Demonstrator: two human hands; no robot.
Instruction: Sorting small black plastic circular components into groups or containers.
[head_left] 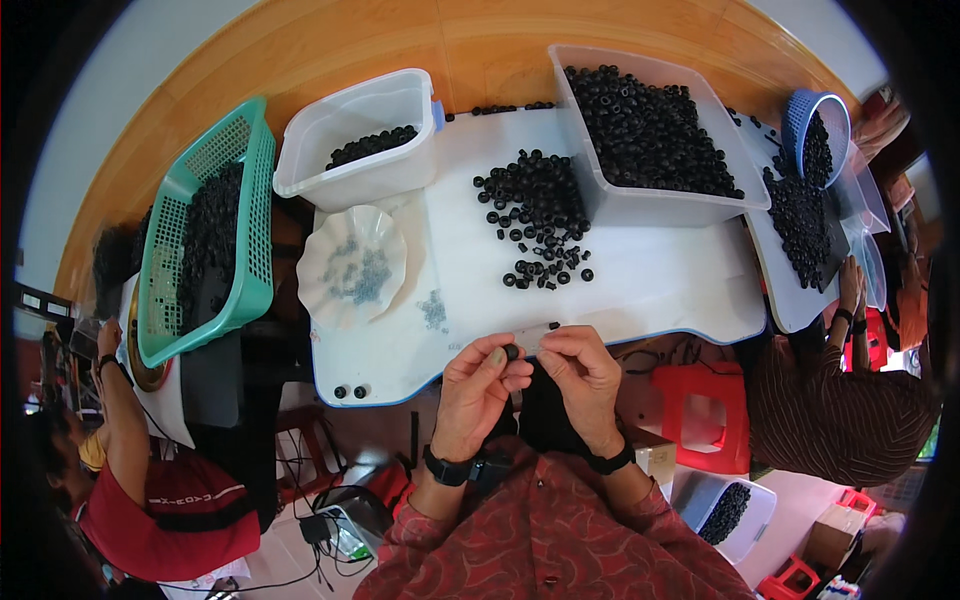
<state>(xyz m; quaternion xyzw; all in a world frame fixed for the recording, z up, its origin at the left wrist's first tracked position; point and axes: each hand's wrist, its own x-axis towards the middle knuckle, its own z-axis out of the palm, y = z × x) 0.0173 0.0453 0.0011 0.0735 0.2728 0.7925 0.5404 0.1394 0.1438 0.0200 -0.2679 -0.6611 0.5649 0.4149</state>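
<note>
My left hand [478,385] pinches a small black ring-like part [512,352] between thumb and fingers, just off the table's near edge. Close beside it, my right hand [583,378] has its thumb and fingertips pressed together; what sits in them, if anything, is hidden. A tiny black piece [554,325] shows right at its fingertips, and I cannot tell whether it is held or lies on the table. Beyond both hands, a loose heap of black round parts [540,200] spreads over the white table [460,260]. Two more such parts [350,392] lie at the near left corner.
A scalloped plate [318,250] carries small bluish clear pieces. Behind stand a white tub [300,165] and a large translucent bin [670,207] of black parts. A green basket [258,230] is at left. People work on both sides; a red stool [735,420] stands at right.
</note>
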